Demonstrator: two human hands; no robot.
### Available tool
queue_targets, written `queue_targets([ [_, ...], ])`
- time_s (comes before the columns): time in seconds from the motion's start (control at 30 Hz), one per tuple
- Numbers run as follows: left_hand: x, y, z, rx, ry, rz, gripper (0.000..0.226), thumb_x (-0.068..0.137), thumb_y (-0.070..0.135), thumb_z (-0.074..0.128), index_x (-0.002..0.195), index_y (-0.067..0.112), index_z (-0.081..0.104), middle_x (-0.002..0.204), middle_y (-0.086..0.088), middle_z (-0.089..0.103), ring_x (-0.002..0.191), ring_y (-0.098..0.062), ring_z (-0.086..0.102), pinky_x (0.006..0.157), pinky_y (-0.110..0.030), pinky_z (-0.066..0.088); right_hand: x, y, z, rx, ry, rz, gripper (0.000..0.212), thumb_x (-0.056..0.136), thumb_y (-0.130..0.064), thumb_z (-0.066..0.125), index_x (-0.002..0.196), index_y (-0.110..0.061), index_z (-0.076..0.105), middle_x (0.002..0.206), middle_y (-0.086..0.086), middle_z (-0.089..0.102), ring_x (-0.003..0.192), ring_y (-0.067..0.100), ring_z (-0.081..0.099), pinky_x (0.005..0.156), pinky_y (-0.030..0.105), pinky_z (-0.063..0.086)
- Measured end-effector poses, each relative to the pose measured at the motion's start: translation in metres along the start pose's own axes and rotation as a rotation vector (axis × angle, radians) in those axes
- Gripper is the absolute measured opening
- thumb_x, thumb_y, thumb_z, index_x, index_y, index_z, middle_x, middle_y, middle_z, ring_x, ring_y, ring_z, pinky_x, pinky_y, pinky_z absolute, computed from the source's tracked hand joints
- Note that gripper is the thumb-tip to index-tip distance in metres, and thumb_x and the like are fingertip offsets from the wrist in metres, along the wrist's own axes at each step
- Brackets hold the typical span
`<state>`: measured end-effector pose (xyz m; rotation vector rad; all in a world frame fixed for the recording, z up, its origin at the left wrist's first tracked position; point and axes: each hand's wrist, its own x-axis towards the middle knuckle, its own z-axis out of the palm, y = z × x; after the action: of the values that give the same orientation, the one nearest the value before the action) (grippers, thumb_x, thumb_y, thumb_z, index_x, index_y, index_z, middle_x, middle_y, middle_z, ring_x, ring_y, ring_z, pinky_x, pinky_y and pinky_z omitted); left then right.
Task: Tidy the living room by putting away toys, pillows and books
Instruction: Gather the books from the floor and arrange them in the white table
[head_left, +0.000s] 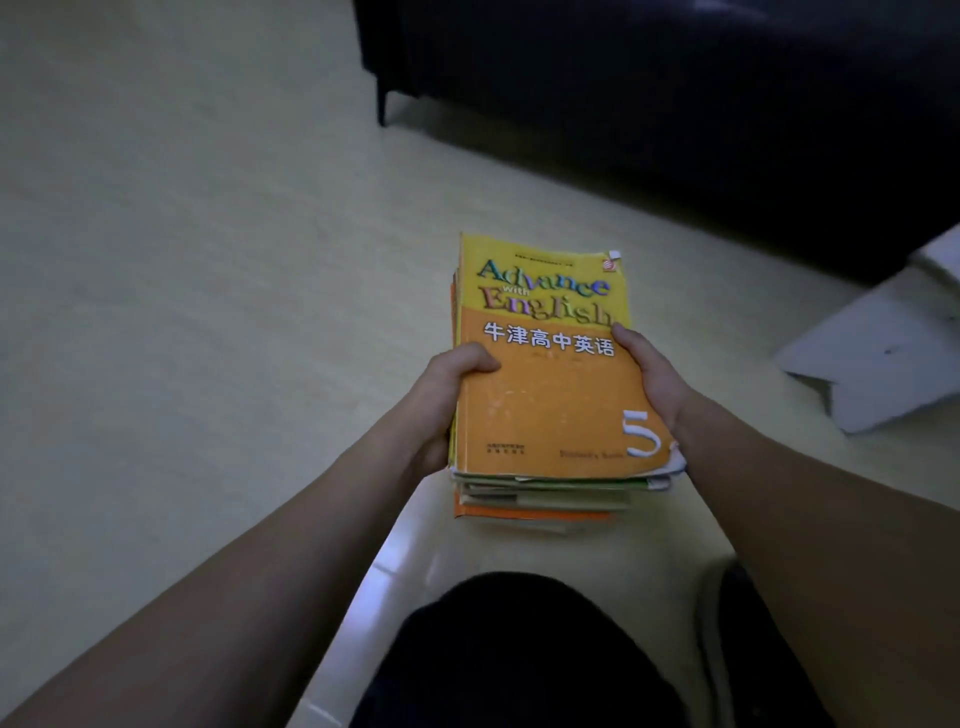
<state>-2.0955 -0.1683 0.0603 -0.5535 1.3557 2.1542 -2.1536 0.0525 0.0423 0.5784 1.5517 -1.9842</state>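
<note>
Stack of books: sitting in the centre of the frame, held up between both hands above the floor; several books are lying flat on one another, their edges uneven at the lower end.
Top book: showing a yellow and orange cover reading "Advance with English", with a line of Chinese characters under it and a large white 5 at its lower right corner; its corners are looking worn.
Left hand: gripping the stack's left edge, the thumb lying over the orange cover while the fingers are curling out of sight beneath.
Right hand: gripping the stack's right edge, the thumb pressing on the cover just below the title, the fingers hidden under the books.
Forearms: reaching in bare from the lower left and lower right corners toward the centre.
Floor: filling the left half of the frame, pale and glossy.
Sofa: occupying the upper right of the frame, dark, standing on a thin leg.
White object: lying at the right edge, near the sofa; I cannot tell what it is.
Dark clothing: showing at the bottom centre, below the stack.
</note>
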Motion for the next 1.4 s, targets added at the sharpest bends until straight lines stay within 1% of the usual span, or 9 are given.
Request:
queue_targets([
  [0.1,0.010,0.008,0.051,0.070,-0.080,-0.022,0.038,0.090,0.023,0.045,0.123,0.012,0.059,0.093,-0.012,0.072,0.079,-0.028,0.069,0.074,-0.039,0.055,-0.031,-0.022,-0.045,0.044,0.088,-0.044,0.043,0.094,-0.045,0.046,0.114,-0.012,0.064,0.088,0.011,0.071,0.073,0.027,0.068,0.073,0.038,0.056],
  [0.27,0.025,0.014,0.122,0.077,-0.179,-0.023,0.037,0.089,0.023,0.044,0.121,0.012,0.059,0.097,-0.014,0.070,0.084,-0.031,0.067,0.077,-0.042,0.054,-0.082,-0.045,-0.107,0.148,0.132,-0.055,0.042,0.092,-0.053,0.047,0.088,-0.017,0.069,0.074,0.010,0.074,0.060,0.025,0.071,0.054,0.036,0.059],
  [0.4,0.032,0.013,0.192,0.101,-0.238,-0.035,0.032,0.089,0.024,0.044,0.115,0.014,0.060,0.088,-0.011,0.071,0.078,-0.029,0.067,0.072,-0.041,0.054,-0.114,-0.071,-0.160,0.206,0.182,-0.150,0.051,0.081,-0.061,0.054,0.110,-0.020,0.065,0.097,0.011,0.074,0.081,0.029,0.072,0.076,0.043,0.055],
  [0.57,0.035,0.016,0.284,0.217,-0.288,-0.053,0.032,0.090,0.028,0.047,0.117,0.015,0.059,0.093,-0.012,0.071,0.085,-0.031,0.068,0.074,-0.042,0.055,-0.150,-0.095,-0.237,0.269,0.203,-0.196,0.061,0.075,-0.063,0.057,0.119,-0.021,0.064,0.117,0.014,0.068,0.098,0.033,0.069,0.088,0.050,0.051],
  [0.77,0.033,0.021,0.387,0.305,-0.336,-0.035,0.031,0.091,0.029,0.049,0.118,0.016,0.055,0.098,-0.013,0.070,0.090,-0.032,0.068,0.078,-0.044,0.056,-0.192,-0.137,-0.316,0.296,0.253,-0.232,0.054,0.080,-0.059,0.055,0.115,-0.019,0.064,0.105,0.013,0.073,0.089,0.031,0.072,0.072,0.045,0.057],
  [0.9,0.027,0.022,0.455,0.347,-0.361,-0.021,0.032,0.090,0.032,0.053,0.118,0.017,0.055,0.090,-0.010,0.073,0.081,-0.028,0.071,0.067,-0.037,0.056,-0.225,-0.167,-0.365,0.316,0.283,-0.299,0.056,0.079,-0.056,0.059,0.122,-0.020,0.059,0.108,0.013,0.072,0.092,0.032,0.071,0.080,0.048,0.054],
  [1.0,0.024,0.025,0.501,0.367,-0.389,-0.005,0.033,0.088,0.033,0.054,0.118,0.019,0.055,0.103,-0.013,0.070,0.094,-0.032,0.068,0.078,-0.043,0.055,-0.252,-0.190,-0.393,0.318,0.336,-0.322,0.051,0.085,-0.055,0.057,0.121,-0.019,0.058,0.103,0.014,0.072,0.094,0.034,0.068,0.086,0.050,0.052],
  [1.23,0.011,0.039,0.604,0.427,-0.481,-0.002,0.038,0.084,0.034,0.056,0.118,0.018,0.056,0.115,-0.016,0.067,0.108,-0.038,0.063,0.097,-0.053,0.046,-0.325,-0.247,-0.448,0.282,0.504,-0.426,0.036,0.094,-0.048,0.047,0.103,-0.015,0.057,0.070,0.008,0.074,0.065,0.025,0.070,0.062,0.037,0.054],
  [1.4,-0.006,0.049,0.673,0.540,-0.559,-0.018,0.035,0.083,0.036,0.054,0.112,0.016,0.058,0.106,-0.015,0.067,0.100,-0.036,0.063,0.096,-0.050,0.044,-0.379,-0.268,-0.477,0.324,0.630,-0.469,0.044,0.088,-0.053,0.055,0.108,-0.014,0.060,0.076,0.012,0.074,0.082,0.031,0.065,0.076,0.041,0.052],
])
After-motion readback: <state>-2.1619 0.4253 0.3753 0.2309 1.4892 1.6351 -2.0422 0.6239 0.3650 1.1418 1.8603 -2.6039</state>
